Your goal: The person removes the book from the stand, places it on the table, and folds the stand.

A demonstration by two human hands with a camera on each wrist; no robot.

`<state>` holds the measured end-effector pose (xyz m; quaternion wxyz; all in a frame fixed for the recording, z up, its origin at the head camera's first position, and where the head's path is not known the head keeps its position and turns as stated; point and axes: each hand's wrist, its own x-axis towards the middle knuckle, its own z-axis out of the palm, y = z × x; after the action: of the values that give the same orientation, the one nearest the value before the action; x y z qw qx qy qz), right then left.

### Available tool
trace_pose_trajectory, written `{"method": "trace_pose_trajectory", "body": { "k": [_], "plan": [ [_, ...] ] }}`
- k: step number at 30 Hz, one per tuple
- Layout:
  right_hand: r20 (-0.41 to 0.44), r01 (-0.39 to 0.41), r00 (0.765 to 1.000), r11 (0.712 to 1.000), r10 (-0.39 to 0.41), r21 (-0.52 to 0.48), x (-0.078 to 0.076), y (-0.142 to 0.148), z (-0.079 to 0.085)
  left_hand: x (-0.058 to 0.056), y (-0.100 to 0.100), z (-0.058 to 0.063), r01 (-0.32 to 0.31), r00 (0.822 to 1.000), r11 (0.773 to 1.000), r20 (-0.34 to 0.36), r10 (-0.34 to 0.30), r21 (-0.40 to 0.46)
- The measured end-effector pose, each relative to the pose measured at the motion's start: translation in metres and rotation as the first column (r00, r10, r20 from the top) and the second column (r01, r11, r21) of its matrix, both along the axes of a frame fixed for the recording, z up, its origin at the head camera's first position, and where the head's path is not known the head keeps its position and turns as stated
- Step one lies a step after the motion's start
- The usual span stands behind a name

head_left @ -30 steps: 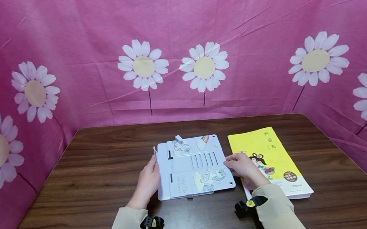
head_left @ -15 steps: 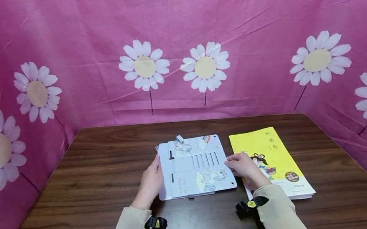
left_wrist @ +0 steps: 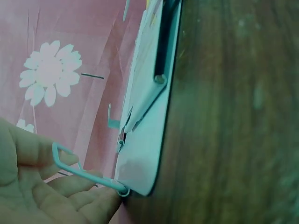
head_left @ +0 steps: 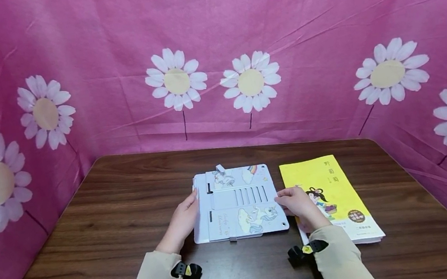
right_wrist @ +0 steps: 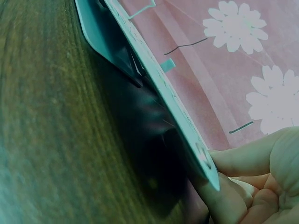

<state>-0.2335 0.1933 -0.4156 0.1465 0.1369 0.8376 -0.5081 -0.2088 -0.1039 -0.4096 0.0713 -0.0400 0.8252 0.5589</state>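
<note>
A white folding book stand [head_left: 203, 208] printed with unicorns and a rainbow lies on the wooden table. Its slotted upper panel [right_wrist: 184, 126] is raised off the table at the right end. My left hand [head_left: 181, 223] holds the stand's left edge; in the left wrist view its thumb and fingers are about a white wire loop [left_wrist: 84, 173] hinged at the corner. My right hand [head_left: 297, 203] pinches the panel's right edge, with the thumb on top and fingers beneath. Small clips [head_left: 220, 169] stick out at the stand's far edge.
A yellow-covered book [head_left: 317, 172] with a drawn figure lies right of the stand, partly under my right forearm. The dark wooden table [head_left: 129, 194] ends at a pink curtain [head_left: 207, 19] with daisies. Black straps [head_left: 305, 249] circle both wrists.
My left thumb has shifted slightly against the stand's left edge, and the wire loop that stood there has dropped out of the head view. The right hand keeps its grip.
</note>
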Motion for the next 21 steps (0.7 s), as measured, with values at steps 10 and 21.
{"method": "trace_pose_trajectory", "body": {
  "k": [10, 21],
  "plan": [
    [-0.004, -0.005, 1.000, 1.000, 0.005, -0.005, 0.0011, 0.0001, -0.0010, -0.0035, -0.0089, -0.0027, 0.034, 0.999, 0.998, 0.022, -0.035, 0.062],
    [-0.039, -0.020, 0.999, 1.000, 0.019, -0.023, 0.0011, -0.0015, -0.0007, -0.0063, -0.0080, -0.0043, 0.016, 1.000, 0.999, 0.000, -0.016, 0.040]
  ]
}}
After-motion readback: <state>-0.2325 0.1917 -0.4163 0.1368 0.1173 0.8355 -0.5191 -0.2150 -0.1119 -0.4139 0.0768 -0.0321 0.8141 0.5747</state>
